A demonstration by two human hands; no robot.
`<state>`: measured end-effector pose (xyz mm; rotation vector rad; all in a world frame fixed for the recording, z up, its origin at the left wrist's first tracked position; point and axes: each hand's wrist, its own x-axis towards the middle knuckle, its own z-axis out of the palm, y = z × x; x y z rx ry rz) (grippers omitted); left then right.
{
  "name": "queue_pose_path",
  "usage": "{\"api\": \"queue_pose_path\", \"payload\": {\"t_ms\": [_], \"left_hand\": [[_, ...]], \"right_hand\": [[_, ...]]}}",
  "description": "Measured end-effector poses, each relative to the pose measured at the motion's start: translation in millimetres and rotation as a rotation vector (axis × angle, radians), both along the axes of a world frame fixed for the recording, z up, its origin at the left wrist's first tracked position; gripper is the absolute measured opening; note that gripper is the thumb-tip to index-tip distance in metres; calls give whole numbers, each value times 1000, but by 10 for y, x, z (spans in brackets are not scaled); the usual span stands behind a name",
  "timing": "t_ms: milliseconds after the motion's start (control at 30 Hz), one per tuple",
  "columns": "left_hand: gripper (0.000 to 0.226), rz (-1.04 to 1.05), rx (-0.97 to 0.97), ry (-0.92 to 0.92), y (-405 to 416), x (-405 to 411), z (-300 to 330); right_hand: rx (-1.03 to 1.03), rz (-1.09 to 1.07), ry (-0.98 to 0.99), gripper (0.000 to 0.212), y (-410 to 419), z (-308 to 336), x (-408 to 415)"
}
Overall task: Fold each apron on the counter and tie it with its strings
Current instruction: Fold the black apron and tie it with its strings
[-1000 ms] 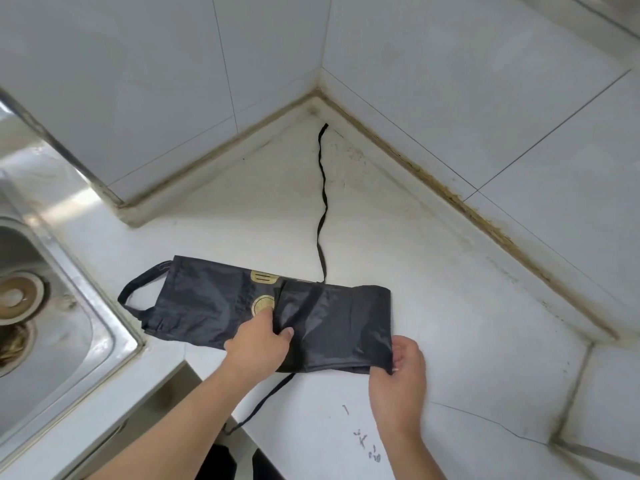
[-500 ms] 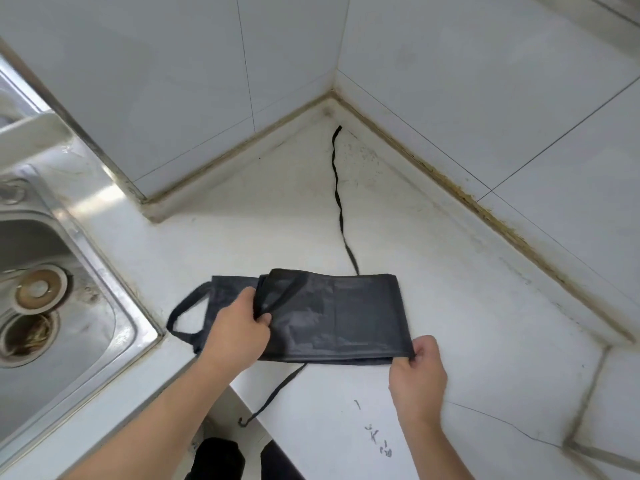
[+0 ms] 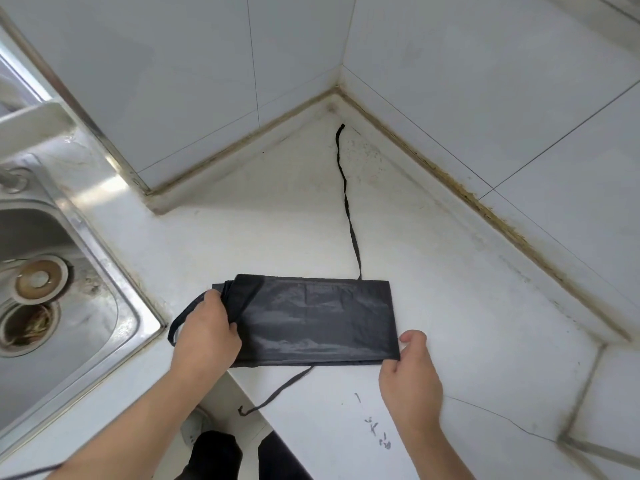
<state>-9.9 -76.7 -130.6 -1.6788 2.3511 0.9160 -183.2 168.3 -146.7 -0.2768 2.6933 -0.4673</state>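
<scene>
One thin black fabric apron, folded flat on the white counter: light, limp, slippery. Left hand grips its left end, right hand pinches the right corner. Long black strings trail loose; grab folded edges.

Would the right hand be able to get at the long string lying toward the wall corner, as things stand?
Probably yes. The right hand pinches the folded apron's near right corner, and the string lies exposed on bare counter beyond the apron; it would need to let go first.
</scene>
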Motion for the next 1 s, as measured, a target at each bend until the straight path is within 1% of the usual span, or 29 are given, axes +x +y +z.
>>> {"api": "queue_pose_path", "payload": {"t_ms": [33, 100, 167, 200, 233, 300, 333, 367, 433, 467, 567, 667, 767, 867, 933, 1000], "left_hand": [[35, 18, -9, -10, 16, 13, -18], [60, -1, -150, -48, 67, 36, -43], [81, -112, -331, -60, 135, 28, -19], [87, -198, -370, -40, 177, -4, -3], [89, -286, -376, -18, 234, -47, 2], [81, -447, -295, 3, 384, -121, -113], [76, -496, -218, -21, 466, -135, -207], [72, -530, -150, -85, 532, -131, -292], [75, -584, -113, -190, 603, -74, -467], [77, -603, -130, -213, 607, -43, -544], [87, -576, -192, -226, 524, 6, -591], [93, -568, -212, -240, 490, 4, -607], [95, -597, -217, -245, 496, -39, -624], [101, -529, -254, -250, 532, -107, -538], [102, -490, -301, -203, 590, -218, -421], [97, -532, -338, -74, 692, -376, -360]], "right_hand": [[11, 25, -27, 46, 7, 5, -9], [31, 122, -98, 68, 42, 4, -7], [48, 260, -60, 89, 49, 39, 24], [25, 305, 4, 92, 3, 77, 53], [-20, 336, 72, 90, -80, 111, 91], [-102, 434, 174, 78, -300, 131, 179], [-110, 504, 179, 71, -398, 81, 220], [-101, 563, 152, 67, -470, 5, 240], [-6, 630, 78, 64, -460, -233, 233], [53, 649, 76, 64, -388, -339, 208], [143, 600, 119, 63, -62, -526, 136], [187, 513, 155, 68, 164, -475, 73], [174, 470, 152, 76, 135, -359, -1], [188, 516, 140, 73, 51, -386, -22], [214, 534, 108, 70, 53, -442, 12], [228, 530, 87, 70, 71, -472, 17]]}}
